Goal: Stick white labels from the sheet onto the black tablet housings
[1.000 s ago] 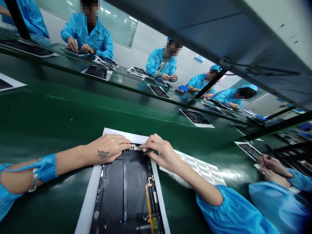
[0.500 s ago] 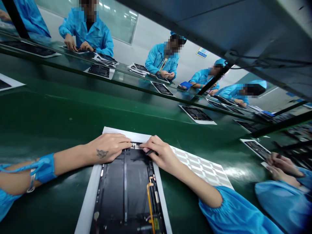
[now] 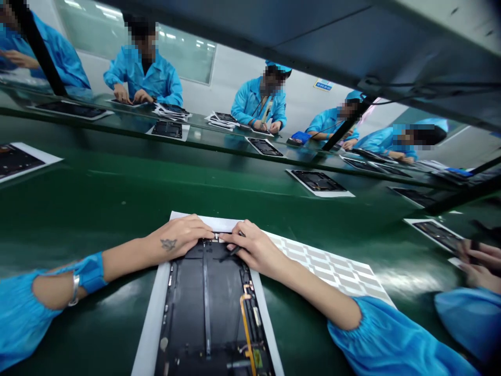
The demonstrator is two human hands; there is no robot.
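Observation:
An opened tablet chassis (image 3: 211, 308), black inside with an orange flex cable, lies on a white sheet on the green belt (image 3: 97, 193) in front of me. My left hand (image 3: 178, 237) rests flat on the chassis's top left corner, fingers pressed together and stretched toward the middle. My right hand (image 3: 250, 248) is curled at the top edge, pinching a thin dark tool (image 3: 233, 251) while its fingertips press a small pale strip at the rim. The two hands nearly touch.
A sheet of pale stickers (image 3: 332, 269) lies right of the chassis. More opened tablets (image 3: 319, 183) sit on the belt and on the far shelf. Several people in blue coats work opposite. A neighbour's hands (image 3: 479, 263) are at the right edge. A shelf hangs overhead.
Both hands stay at the chassis's top edge; the right fingertips have shifted slightly left toward the left hand. The view has tilted a little.

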